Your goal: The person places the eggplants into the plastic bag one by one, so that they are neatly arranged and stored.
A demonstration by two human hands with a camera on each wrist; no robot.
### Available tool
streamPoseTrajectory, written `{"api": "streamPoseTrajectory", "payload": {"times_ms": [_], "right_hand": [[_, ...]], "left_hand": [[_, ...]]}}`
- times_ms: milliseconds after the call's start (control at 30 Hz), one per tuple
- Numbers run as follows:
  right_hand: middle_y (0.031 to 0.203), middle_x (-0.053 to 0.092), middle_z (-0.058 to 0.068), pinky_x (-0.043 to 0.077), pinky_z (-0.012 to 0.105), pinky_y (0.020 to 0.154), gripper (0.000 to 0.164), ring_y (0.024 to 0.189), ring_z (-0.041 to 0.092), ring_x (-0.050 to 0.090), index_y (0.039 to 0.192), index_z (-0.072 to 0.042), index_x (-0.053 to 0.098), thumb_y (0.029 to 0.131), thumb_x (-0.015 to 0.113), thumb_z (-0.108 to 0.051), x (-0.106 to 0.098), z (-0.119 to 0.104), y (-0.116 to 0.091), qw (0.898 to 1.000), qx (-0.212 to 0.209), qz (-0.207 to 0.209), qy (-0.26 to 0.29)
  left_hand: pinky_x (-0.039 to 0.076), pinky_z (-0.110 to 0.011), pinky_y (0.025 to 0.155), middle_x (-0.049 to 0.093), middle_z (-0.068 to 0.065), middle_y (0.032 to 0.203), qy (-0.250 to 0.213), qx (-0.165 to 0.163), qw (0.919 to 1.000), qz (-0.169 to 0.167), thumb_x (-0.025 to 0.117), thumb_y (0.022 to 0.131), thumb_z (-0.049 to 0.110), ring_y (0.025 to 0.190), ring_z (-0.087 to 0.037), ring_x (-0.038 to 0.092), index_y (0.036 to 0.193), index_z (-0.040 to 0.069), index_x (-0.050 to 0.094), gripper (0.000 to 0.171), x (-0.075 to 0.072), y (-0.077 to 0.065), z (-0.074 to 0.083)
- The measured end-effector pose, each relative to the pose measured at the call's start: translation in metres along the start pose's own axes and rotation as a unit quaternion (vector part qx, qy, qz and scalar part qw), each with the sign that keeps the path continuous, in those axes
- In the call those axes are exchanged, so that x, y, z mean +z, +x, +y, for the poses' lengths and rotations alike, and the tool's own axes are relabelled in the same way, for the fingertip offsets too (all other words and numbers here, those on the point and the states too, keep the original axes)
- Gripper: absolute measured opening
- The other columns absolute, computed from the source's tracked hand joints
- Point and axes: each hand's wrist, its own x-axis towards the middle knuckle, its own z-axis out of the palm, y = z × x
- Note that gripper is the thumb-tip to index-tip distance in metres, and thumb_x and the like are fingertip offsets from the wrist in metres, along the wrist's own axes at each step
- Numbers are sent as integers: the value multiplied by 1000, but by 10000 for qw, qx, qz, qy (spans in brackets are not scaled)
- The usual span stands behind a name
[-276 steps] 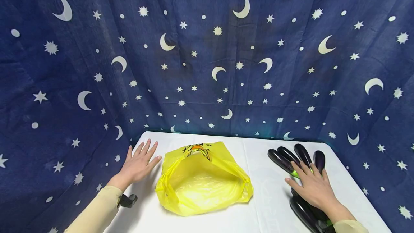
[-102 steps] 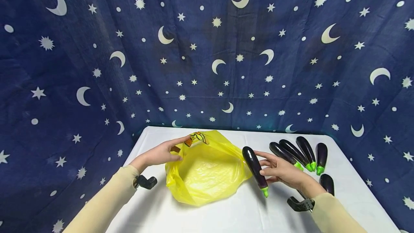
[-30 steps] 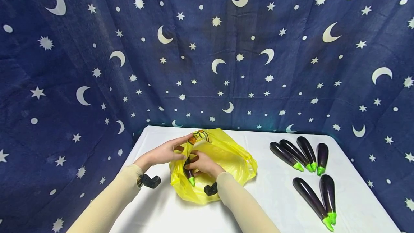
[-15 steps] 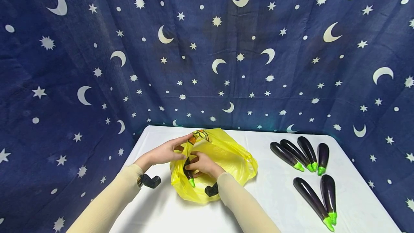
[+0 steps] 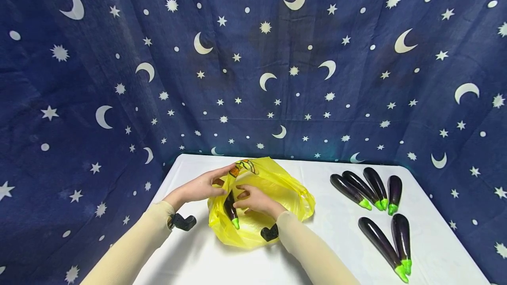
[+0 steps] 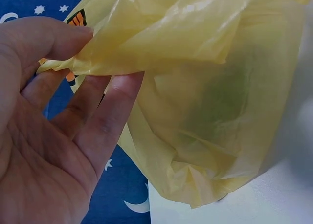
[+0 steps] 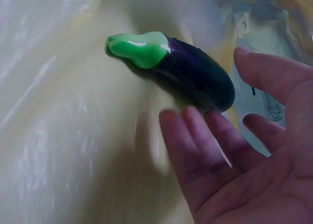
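Left hand: thumb and fingers pinch the bag at its 10 o'clock rim
Bagged eggplant: inside, 9 o'clock
Right hand: inside, fingers spread, eggplant's 3 o'clock
Four eggplants: table, bag's 3 o'clock
Two eggplants: table, bag's 4 o'clock

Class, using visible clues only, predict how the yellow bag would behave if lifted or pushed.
The yellow bag is probably floppy: it creases where the left hand pinches it. It looks thin and translucent, so likely light for its size. The eggplant inside, lying to one side, may make it sag unevenly when lifted.
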Motion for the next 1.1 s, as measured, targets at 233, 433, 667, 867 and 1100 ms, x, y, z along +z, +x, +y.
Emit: {"api": "streamPoseTrajectory", "payload": {"times_ms": [233, 433, 667, 867, 1100], "right_hand": [[132, 61, 19, 57, 45, 89, 70, 112, 30, 63, 153, -5, 46, 92, 76, -23, -10, -2, -25, 9941, -424, -98, -994], [136, 60, 18, 54, 42, 96, 69, 116, 32, 62, 153, -10, 48, 92, 76, -27, -17, -4, -44, 9870, -672, -104, -1454], [138, 60, 14, 51, 42, 99, 66, 121, 32, 60, 153, -18, 49, 93, 75, -33, -29, -12, -68, 9841, -773, -88, -1598], [134, 62, 6, 52, 38, 98, 65, 120, 34, 62, 152, -19, 50, 93, 75, -31, -49, -15, -90, 9852, -812, -264, -1484], [136, 61, 15, 53, 33, 95, 63, 119, 39, 61, 149, -12, 52, 92, 76, -25, -73, -2, -115, 9873, -744, -402, -1343]], "left_hand": [[38, -54, 113, 33, -7, 164, 0, -14, 10000, -8, 63, 94, 0, 137, -36, 48, 164, 24, 25, 84, 1, 1, -2], [37, -53, 114, 32, -5, 165, 36, 6, 10000, 20, 63, 93, -1, 142, -35, 42, 164, 23, 26, 84, 1, 1, -2], [36, -56, 114, 34, -6, 164, 43, -66, 9999, 71, 68, 93, 6, 139, -36, 46, 164, 25, 27, 84, 2, 2, 0], [38, -54, 113, 36, -6, 163, 121, -143, 9998, 96, 69, 93, 8, 134, -35, 51, 164, 26, 27, 84, 2, 2, -3], [39, -52, 113, 35, -4, 163, 119, -198, 9997, 59, 68, 93, 7, 136, -36, 50, 164, 28, 26, 85, 1, 1, -6]]}}
